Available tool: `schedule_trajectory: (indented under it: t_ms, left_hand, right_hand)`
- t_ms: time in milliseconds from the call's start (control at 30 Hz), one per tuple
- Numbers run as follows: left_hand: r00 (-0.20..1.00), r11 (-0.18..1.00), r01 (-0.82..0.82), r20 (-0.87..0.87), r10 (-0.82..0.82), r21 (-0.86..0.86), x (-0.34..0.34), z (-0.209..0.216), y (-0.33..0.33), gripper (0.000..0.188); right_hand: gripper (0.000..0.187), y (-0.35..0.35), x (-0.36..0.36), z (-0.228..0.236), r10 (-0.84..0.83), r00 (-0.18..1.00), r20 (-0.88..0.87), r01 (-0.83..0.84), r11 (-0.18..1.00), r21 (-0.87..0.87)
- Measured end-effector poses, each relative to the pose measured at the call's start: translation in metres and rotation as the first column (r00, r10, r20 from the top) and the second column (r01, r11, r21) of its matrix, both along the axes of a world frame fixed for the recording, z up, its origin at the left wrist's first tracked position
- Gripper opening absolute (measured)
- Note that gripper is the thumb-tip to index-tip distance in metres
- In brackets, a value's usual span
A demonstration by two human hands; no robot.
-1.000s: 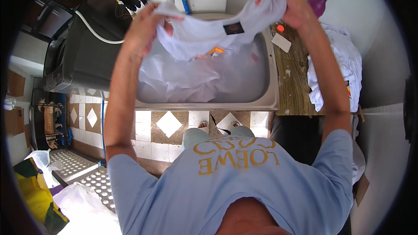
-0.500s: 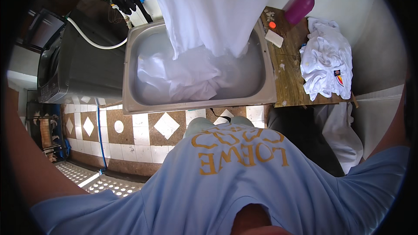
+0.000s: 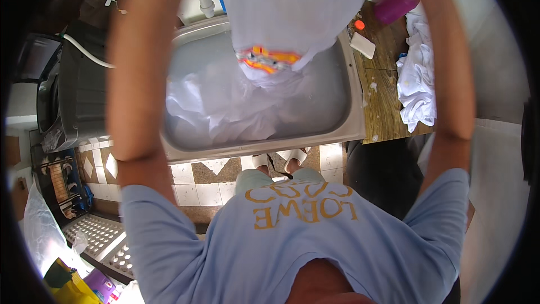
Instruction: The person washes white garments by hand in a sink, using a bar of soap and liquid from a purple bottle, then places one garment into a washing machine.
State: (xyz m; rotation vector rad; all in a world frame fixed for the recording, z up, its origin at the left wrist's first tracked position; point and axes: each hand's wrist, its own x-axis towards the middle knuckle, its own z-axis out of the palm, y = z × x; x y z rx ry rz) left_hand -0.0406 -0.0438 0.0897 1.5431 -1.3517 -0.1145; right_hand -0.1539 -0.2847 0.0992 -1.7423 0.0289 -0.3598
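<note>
Both my forearms, the left [image 3: 138, 67] and the right [image 3: 453, 67], reach up past the top edge, so my hands are out of view. Between them hangs a wet white garment [image 3: 292, 11], stretching to the upper edge, with a blurred red, yellow and black print low on it. Its bottom end hangs over the cloudy water, close to or touching it. Below sits a steel basin [image 3: 270, 151]. More white cloth [image 3: 236, 112] lies soaking there, partly under the surface.
Right of the basin, a wooden top [image 3: 382, 90] bears a white soap bar [image 3: 363, 45], an orange cap [image 3: 359, 25], a purple bottle [image 3: 396, 3] and crumpled white clothes [image 3: 416, 90]. A dark washing machine [image 3: 84, 90] stands at left. A white pipe [image 3: 206, 0] comes down behind the basin.
My forearms have swung inward from the sides to above the basin. The hanging garment has shifted, and its coloured print now shows. The view has moved slightly.
</note>
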Motion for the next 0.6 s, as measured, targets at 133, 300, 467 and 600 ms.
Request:
schedule_trajectory:
  t_ms: [133,300,467,600]
  left_hand:
    - [0.864,0.865,-0.478,-0.098,0.495,0.150,0.020,-0.208,-0.009,0.040]
    - [0.780,0.780,-0.609,0.286,0.557,0.145,0.000,-0.340,-0.019,0.048]
    - [0.912,0.778,-0.410,0.208,0.353,0.477,0.006,-0.352,-0.028,0.045]
    - [0.937,0.887,-0.205,-0.178,0.299,0.414,0.037,-0.377,-0.026,0.038]
  right_hand:
    - [0.040,0.029,0.018,-0.204,-0.237,0.948,-0.214,0.114,0.877,-0.467]
    - [0.036,0.059,0.019,-0.327,-0.486,0.872,-0.061,0.150,0.383,-0.912]
    - [0.032,0.087,0.032,-0.378,-0.558,0.825,0.086,0.374,0.426,-0.824]
    - [0.033,0.088,0.039,-0.381,-0.619,0.781,0.086,0.415,0.410,-0.812]
